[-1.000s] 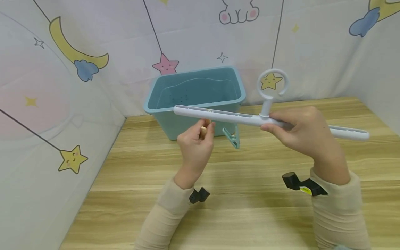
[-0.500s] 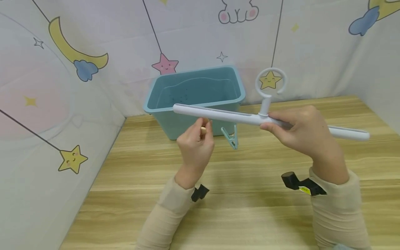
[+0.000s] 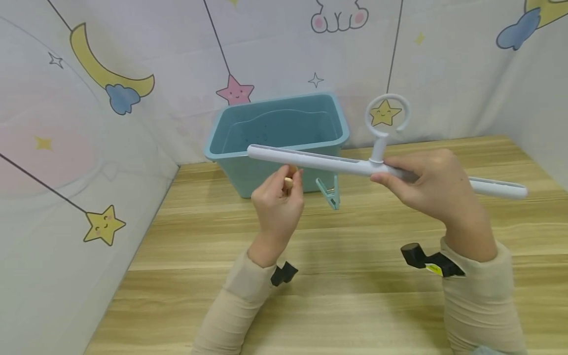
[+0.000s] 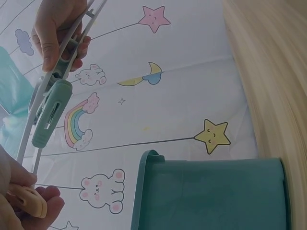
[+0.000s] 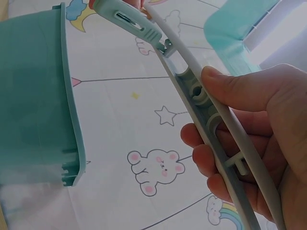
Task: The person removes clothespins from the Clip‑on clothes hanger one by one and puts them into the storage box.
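My right hand (image 3: 426,185) grips a white hanger bar (image 3: 310,160) near its middle, thumb and fingers on opposite sides. A round hook (image 3: 377,143) rises from the bar beside that hand. Below the bar's left half hangs a green clothespin (image 3: 330,192), seen closer in the left wrist view as a green clip (image 4: 53,112). With thumb and fingers my left hand (image 3: 278,207) pinches a beige clothespin (image 4: 31,200) just under the bar's left part; fingers hide most of it in the head view. The slotted underside of the bar (image 5: 211,115) shows in the right wrist view.
A blue-green plastic bin (image 3: 275,153) stands at the back of the wood-grain table (image 3: 337,296), behind the bar's left end. A white cloth (image 3: 177,39) printed with stars and moons hangs behind and at the sides. Black wrist cameras (image 3: 284,273) sit on both cuffs.
The bar has rolled slightly, so less of its upper slot shows, and its left end sits a little higher. Both hands keep their holds almost in place.
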